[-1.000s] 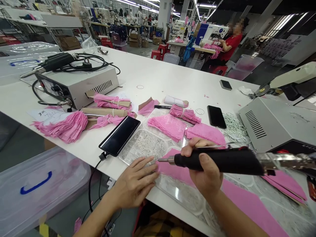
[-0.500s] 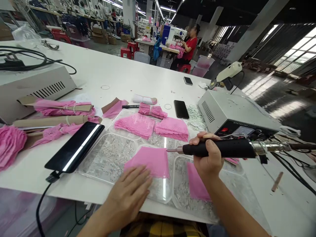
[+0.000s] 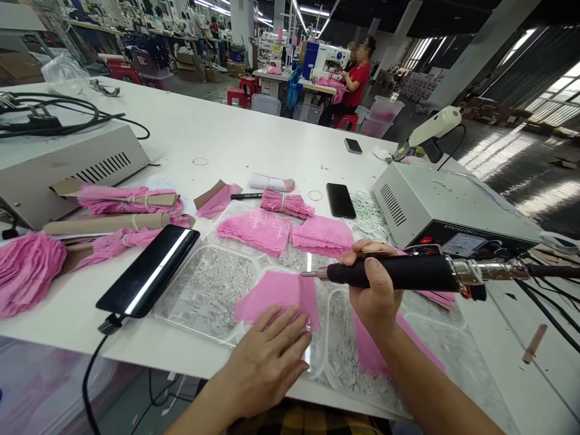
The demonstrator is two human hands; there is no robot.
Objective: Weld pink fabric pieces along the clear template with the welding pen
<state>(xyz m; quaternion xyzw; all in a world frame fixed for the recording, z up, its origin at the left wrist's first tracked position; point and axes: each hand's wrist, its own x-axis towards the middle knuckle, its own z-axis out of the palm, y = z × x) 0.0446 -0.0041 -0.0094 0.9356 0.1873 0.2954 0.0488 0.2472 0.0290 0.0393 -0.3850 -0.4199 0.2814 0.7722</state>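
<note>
My right hand [image 3: 377, 278] is closed around the black handle of an ultrasonic handpiece [image 3: 421, 273], whose narrow metal tip points left. The tip reaches the upper right part of a pink fabric piece [image 3: 267, 293]; whether it touches cannot be told. Flat on the lower edge of that piece lies my left hand [image 3: 267, 356], fingers stretched out. A second pink fabric piece [image 3: 369, 347] lies partly hidden under my right forearm. Beyond them are two stacks of pink lace-edged pieces, the left stack [image 3: 256, 231] and the right stack [image 3: 322, 235], on a clear plastic sheet [image 3: 203, 290].
A black phone [image 3: 147, 270] with a cable lies at the left, near pink bundles [image 3: 131, 199]. At the right stands a grey control box [image 3: 453, 199] with a heat-gun-like tool on top. Another phone [image 3: 341, 200] and white elastic cords [image 3: 369, 216] lie farther back. A person sews beyond the table.
My left hand has slid right along the fabric's lower edge. The handpiece tip has moved slightly left over the fabric's upper right part. The whole view has shifted a little.
</note>
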